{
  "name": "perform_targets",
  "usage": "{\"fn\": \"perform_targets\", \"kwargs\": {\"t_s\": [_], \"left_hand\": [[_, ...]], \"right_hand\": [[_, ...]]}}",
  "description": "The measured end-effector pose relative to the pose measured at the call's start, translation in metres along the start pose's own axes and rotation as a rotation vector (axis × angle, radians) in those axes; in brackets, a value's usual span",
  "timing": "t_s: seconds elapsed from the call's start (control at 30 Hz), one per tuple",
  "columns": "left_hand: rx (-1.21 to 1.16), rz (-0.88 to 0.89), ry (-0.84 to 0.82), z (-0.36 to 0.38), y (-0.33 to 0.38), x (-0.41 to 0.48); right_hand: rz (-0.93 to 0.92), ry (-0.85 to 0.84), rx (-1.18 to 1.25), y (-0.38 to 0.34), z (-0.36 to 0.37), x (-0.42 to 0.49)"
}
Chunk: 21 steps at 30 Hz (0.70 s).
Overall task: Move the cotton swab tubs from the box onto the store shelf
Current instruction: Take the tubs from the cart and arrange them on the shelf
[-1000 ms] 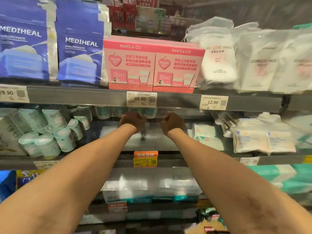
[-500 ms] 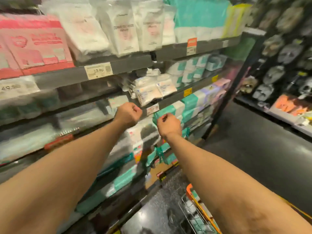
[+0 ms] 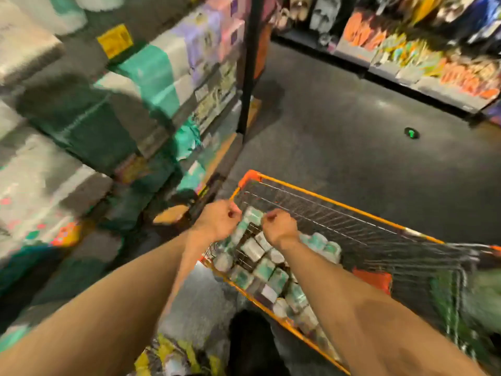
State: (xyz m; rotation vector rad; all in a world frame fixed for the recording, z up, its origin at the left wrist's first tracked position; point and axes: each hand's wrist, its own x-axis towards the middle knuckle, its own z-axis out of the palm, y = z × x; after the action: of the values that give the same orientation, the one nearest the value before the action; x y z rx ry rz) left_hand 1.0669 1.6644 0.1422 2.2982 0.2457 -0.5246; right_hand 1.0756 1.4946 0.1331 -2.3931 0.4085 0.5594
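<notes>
Your left hand [image 3: 219, 223], right hand [image 3: 279, 227]: both curled in fists, holding nothing, above cotton swab tubs [image 3: 264, 270] in orange cart [image 3: 325, 200]. Store shelf [image 3: 146, 28] at left, blurred.

A shop aisle; stocked shelves [image 3: 151, 77] with price tags [image 3: 115, 40]; wire trolley [image 3: 339, 213]

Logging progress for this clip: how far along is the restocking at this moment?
Done: cannot tell; the shelf at left is too blurred to show what has been placed. In hand: nothing; the left hand and right hand hover with curled fingers, empty, over the orange cart. Left: many cotton swab tubs lie piled in the cart, so much of the job looks ahead.
</notes>
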Motion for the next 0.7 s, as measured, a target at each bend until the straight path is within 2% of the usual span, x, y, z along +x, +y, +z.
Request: {"fn": "perform_targets", "kwargs": {"t_s": [0.23,0.37,0.47,0.6,0.7], "left_hand": [[0.238,-0.201,-0.274,0.126,-0.051,0.087],[0.311,-0.218,-0.395,0.187,-0.083,0.119],[0.447,-0.141,-0.452,0.224,-0.099,0.145],[0.765,0.118,-0.533,0.257,-0.110,0.187],[0.930,0.242,-0.507,0.276,-0.121,0.207]], "right_hand": [[0.194,-0.257,-0.066,0.136,0.045,0.088],[0.326,-0.398,-0.106,0.196,0.103,0.112],[0.409,-0.426,-0.082,0.223,0.139,0.132],[0.469,-0.383,-0.090,0.244,0.189,0.164],[0.551,-0.332,-0.039,0.252,0.216,0.178]]}}
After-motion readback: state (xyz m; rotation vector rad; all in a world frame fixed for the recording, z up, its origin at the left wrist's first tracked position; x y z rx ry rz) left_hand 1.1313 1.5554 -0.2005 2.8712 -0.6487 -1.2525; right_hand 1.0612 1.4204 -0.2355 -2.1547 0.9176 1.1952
